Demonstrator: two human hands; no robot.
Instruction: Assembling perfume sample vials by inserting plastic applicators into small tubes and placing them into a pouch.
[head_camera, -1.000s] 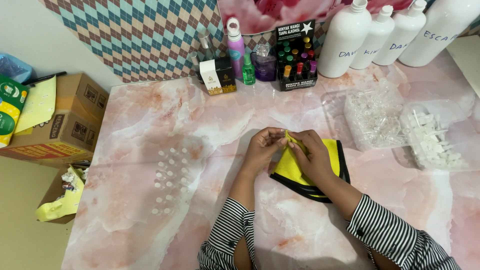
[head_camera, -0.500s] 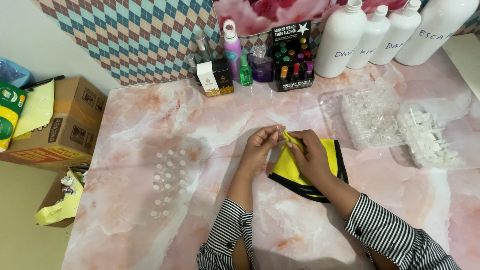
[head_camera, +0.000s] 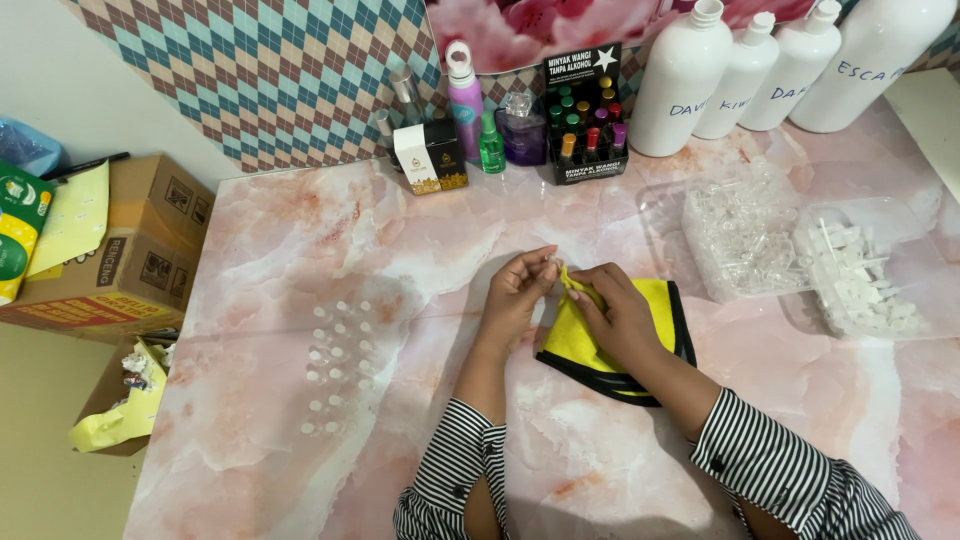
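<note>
Your left hand (head_camera: 522, 288) has its fingertips pinched together on a small clear vial (head_camera: 549, 265), lifted a little above the table (head_camera: 400, 240). It is so small that I cannot tell if it has a cap. Your right hand (head_camera: 615, 312) lies on the yellow cloth (head_camera: 660, 310), fingers closed on a raised corner of it, and this corner touches the vial. The pinch leaves most of the glass free for the cloth, and the right palm holds the rest of the cloth flat so it does not slide.

The cloth (yellow with a black border) is directly in front of you, so both hands meet over it without stretching.

To your left, a group of vials (head_camera: 338, 365) stands upright in loose rows, apart from the cloth. Standing like this, they are easy to count and to pick one at a time. To your right are two clear trays: the nearer tray (head_camera: 745, 235) holds clear parts, the further one (head_camera: 860, 275) holds white parts, sorted by kind. The big white bottles (head_camera: 690, 85) and the black display box (head_camera: 585, 115) are pushed back against the wall, which leaves the middle of the table for your hands.
</note>
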